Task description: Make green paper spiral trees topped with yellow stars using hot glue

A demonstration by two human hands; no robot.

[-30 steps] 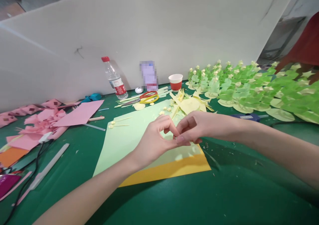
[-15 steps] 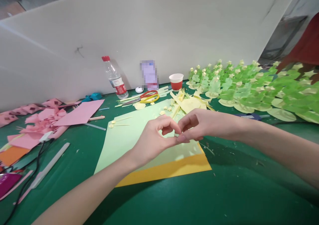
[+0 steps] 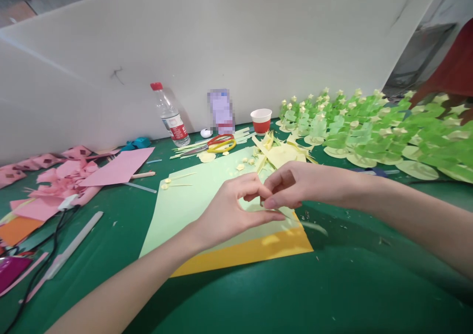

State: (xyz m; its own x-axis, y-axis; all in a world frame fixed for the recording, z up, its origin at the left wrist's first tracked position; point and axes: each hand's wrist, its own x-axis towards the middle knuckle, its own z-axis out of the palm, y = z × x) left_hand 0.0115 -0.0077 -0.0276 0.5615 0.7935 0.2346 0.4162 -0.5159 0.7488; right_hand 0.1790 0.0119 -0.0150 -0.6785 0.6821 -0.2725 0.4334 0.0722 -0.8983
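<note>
My left hand and my right hand meet above the right part of a pale green sheet, which lies over a yellow-orange sheet. A thin pale paper strip is pinched where the fingertips touch and trails off to the right. My left thumb is stretched out below the fingers. Two small yellow buds with thin stems rest on the green sheet at its left. Little folded yellow pieces and a pile of yellow paper scraps lie just behind my hands.
Behind stand a water bottle, a phone and a paper cup. Scissors lie on green strips. Many green paper plants fill the back right. Pink papers, a glue stick and a cable are at left.
My left thumb has straightened and moved right and down, away from the other fingertips. More of the pale strip now shows, stretching to the right below my right hand.
</note>
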